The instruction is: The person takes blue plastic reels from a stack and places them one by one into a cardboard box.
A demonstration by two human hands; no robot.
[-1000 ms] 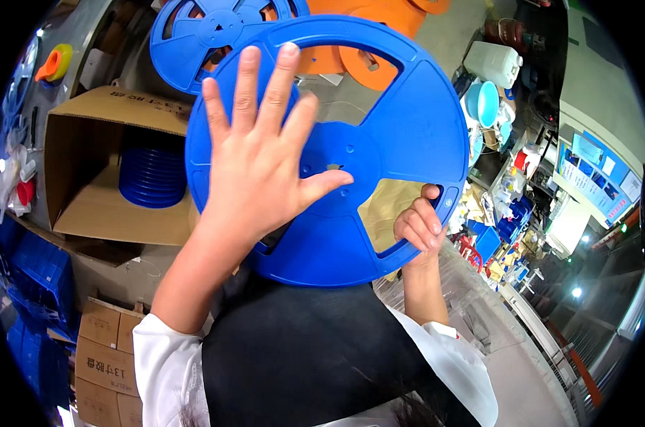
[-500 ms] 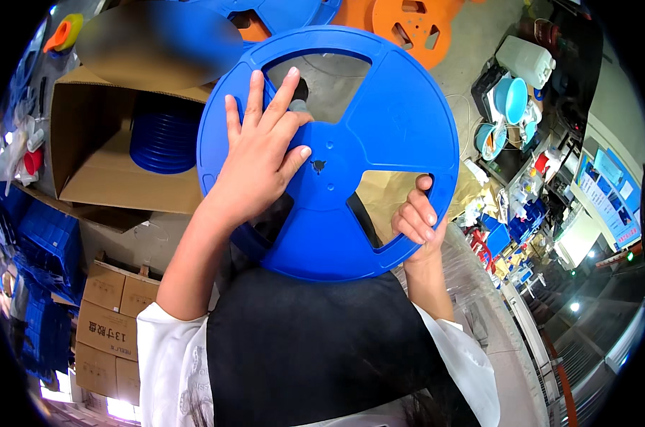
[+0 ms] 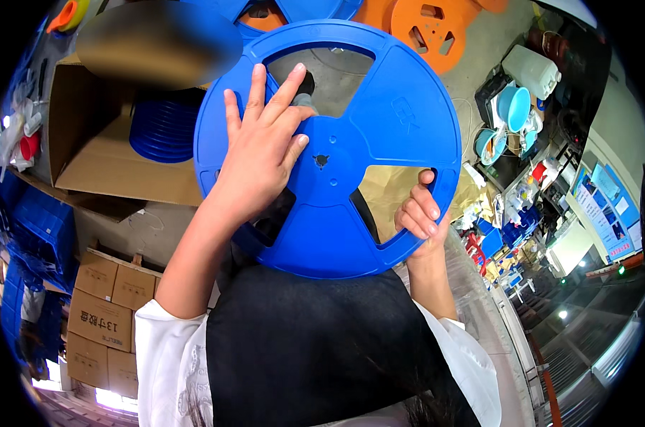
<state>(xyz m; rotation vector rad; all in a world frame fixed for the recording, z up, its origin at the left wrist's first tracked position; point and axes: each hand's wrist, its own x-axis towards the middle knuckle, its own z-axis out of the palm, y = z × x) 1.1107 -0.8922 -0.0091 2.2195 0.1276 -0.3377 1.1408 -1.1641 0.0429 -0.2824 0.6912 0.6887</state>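
A large blue plastic reel (image 3: pixel 344 156) is held up in front of my black apron, its face toward me, with wedge-shaped cutouts around a small centre hole. My left hand (image 3: pixel 258 153) lies on the left half of this face, fingers spread and pointing away, fingertips at the edge of the upper cutout. At the lower right, my right hand (image 3: pixel 420 217) grips the rim, its fingers coming through the cutout there. Whatever part of the right hand lies behind the rim is hidden.
An open cardboard box (image 3: pixel 102 160) at the left contains several blue reels (image 3: pixel 164 132). Below it are stacked cartons (image 3: pixel 98 320) and blue crates (image 3: pixel 41 231). Orange reels (image 3: pixel 436 60) lie beyond my reel. At the right stand a white jug (image 3: pixel 532 71) and turquoise tubs (image 3: pixel 514 107).
The reel has tilted slightly, and a raised mark now shows at its upper right. Both hands keep their places on it. The background has shifted a little with my head.
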